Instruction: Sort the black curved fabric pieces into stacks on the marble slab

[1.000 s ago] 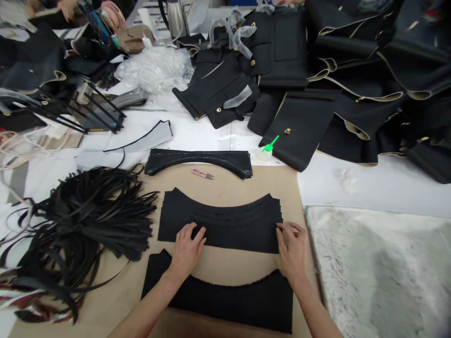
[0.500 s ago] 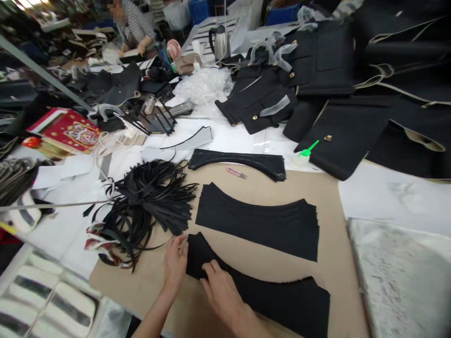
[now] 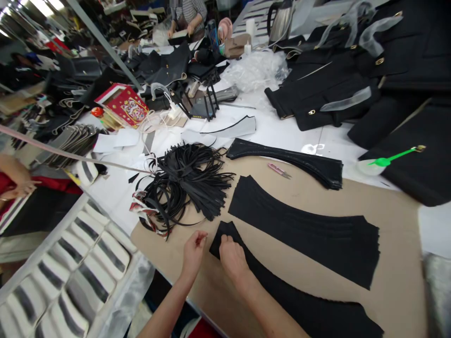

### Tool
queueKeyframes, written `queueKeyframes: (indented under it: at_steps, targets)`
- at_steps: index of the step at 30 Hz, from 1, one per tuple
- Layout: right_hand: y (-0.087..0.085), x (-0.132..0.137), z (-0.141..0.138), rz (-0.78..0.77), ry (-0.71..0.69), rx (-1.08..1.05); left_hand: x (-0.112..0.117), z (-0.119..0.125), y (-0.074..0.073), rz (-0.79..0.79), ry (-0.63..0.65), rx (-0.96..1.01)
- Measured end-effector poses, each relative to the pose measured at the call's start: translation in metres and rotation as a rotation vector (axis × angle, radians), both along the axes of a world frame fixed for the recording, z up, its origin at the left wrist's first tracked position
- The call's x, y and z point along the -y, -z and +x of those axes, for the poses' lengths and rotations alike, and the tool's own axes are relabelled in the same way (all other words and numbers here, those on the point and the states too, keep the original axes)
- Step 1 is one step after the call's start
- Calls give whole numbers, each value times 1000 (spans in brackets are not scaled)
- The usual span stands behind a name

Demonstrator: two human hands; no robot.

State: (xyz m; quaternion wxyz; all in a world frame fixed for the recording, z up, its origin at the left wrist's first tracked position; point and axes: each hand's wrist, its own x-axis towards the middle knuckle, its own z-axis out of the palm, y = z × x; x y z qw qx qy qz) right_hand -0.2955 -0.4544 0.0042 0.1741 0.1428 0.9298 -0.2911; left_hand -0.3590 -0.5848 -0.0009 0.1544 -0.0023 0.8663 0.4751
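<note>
A stack of black curved panels [image 3: 299, 291] lies nearest me on the brown board. My right hand [image 3: 233, 258] is on its left end, fingers curled against the material; what the fingertips grip is partly hidden. Just left of that end, my left hand [image 3: 194, 251] is held apart from the panels with its fingertips pinched together. Anything between them is too small to make out. Beyond lies a second stack of black panels [image 3: 306, 225], and behind it a bundle of narrow folded black pieces [image 3: 285, 159]. Pink thread snips [image 3: 279, 171] rest between these two.
A tangled heap of black strips [image 3: 190, 180] lies left of the panels. A white pot with a green brush [image 3: 371, 167] stands at right. Black bag parts [image 3: 331, 89] cover the back right. Pale padded pieces [image 3: 88, 267] fill a tray at left. Other people sit at far left and back.
The view has swung left, so everything sits further right. My left hand has come away from the panel's end. My right hand has shifted along the panel to that end.
</note>
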Motion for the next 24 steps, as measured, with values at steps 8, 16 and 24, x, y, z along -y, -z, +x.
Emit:
queueKeyframes:
  at_steps: [8,16,24]
  targets:
    - [8,-30,22,-464,247,-152,-24,8,-4,126,162,123]
    - [30,-37,42,-894,492,-155,-33,17,8,105,201,209]
    - [30,-41,55,-1061,661,-198,-32,23,2,40,132,223]
